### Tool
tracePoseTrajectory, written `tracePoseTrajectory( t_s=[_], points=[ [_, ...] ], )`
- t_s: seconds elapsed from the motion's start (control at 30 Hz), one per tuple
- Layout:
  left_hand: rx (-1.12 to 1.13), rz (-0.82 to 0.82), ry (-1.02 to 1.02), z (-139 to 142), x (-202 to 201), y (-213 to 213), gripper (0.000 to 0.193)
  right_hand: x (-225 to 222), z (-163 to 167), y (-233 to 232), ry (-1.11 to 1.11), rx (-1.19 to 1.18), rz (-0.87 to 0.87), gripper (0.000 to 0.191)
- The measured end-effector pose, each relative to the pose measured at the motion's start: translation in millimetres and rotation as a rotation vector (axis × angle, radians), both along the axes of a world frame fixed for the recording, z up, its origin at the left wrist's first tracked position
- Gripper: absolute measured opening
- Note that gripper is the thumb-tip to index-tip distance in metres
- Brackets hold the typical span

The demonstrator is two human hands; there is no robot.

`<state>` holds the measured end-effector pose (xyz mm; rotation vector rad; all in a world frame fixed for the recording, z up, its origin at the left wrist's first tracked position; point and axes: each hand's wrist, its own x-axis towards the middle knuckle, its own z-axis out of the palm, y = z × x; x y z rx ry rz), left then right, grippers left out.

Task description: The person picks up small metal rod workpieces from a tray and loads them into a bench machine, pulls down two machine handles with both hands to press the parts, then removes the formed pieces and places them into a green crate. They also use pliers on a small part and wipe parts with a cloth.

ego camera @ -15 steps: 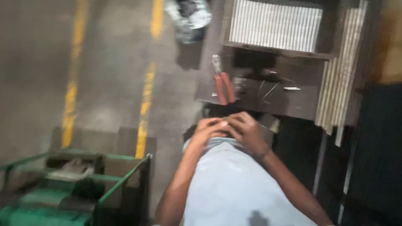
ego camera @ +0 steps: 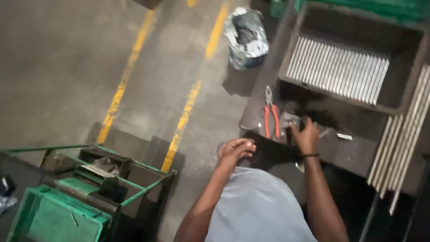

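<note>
This is a workshop or factory floor: the concrete floor [ego camera: 67,58] has painted yellow lines [ego camera: 123,80], a dark bench [ego camera: 349,154] carries red pliers [ego camera: 271,117], and green metal carts [ego camera: 67,197] stand nearby.

— What is the person wearing?
— A plain light grey-blue garment [ego camera: 260,208] covers the body below the arms; it has no print or pattern that shows.
— Sleeves?
— None reach the forearms; both arms are bare from the elbow down.
— Anything on the hands?
— The right hand [ego camera: 306,134] has a thin dark band [ego camera: 309,155] around the wrist. The left hand [ego camera: 236,149] wears nothing, no glove, no ring visible.
</note>
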<state>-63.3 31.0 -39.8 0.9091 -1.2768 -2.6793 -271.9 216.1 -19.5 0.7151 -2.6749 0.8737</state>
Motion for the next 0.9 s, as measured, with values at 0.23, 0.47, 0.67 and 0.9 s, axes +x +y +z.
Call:
tracePoseTrajectory(
  t_s=[0.23, 0.47, 0.67, 0.9],
  points=[
    [-0.040, 0.059, 0.003, 8.8, 39.7, -31.1, 0.033, 21.4, 0.6, -21.8, -0.425, -0.052, -0.148, 0.042],
    [0.021, 0.112, -0.017, 14.4, 73.8, -36.6, 0.035, 51.9, 40.5, -10.9, -0.787, -0.346, -0.023, 0.028],
    [-0.001, -0.013, -0.023, 15.8, 57.6, -28.6, 0.041, 119.7, 88.3, -36.9, -0.882, -0.481, 0.206, 0.031],
    [0.001, -0.098, 0.074, 26.8, 66.4, -44.1, 0.040, 163.5, 92.2, -65.9, -0.931, -0.596, 0.226, 0.031]
  ],
)
